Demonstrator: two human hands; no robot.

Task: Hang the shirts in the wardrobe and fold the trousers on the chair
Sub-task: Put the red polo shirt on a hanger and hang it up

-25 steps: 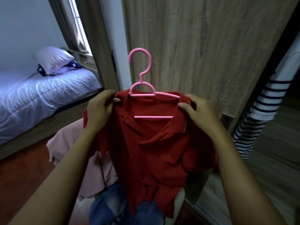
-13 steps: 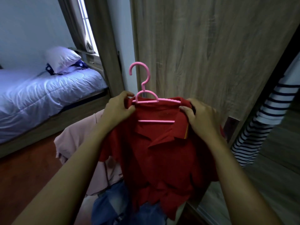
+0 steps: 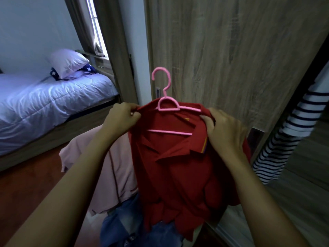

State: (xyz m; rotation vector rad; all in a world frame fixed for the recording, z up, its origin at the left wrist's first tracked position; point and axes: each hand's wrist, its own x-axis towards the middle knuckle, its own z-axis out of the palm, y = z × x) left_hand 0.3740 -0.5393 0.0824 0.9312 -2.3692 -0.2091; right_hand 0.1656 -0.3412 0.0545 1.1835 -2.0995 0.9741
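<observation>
A striped shirt hangs inside the wardrobe, at right. In front of it, the red shirt sits on a pink hanger. The left grip pinches one shoulder seam and the right grip curls round the other, the collar between them.

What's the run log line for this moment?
phase: shirt hanging | red shirt: on pink hanger | left hand: pinches shirt shoulder | right hand: grips shirt shoulder | hung: not yet

home bedroom: bed, wardrobe
</observation>
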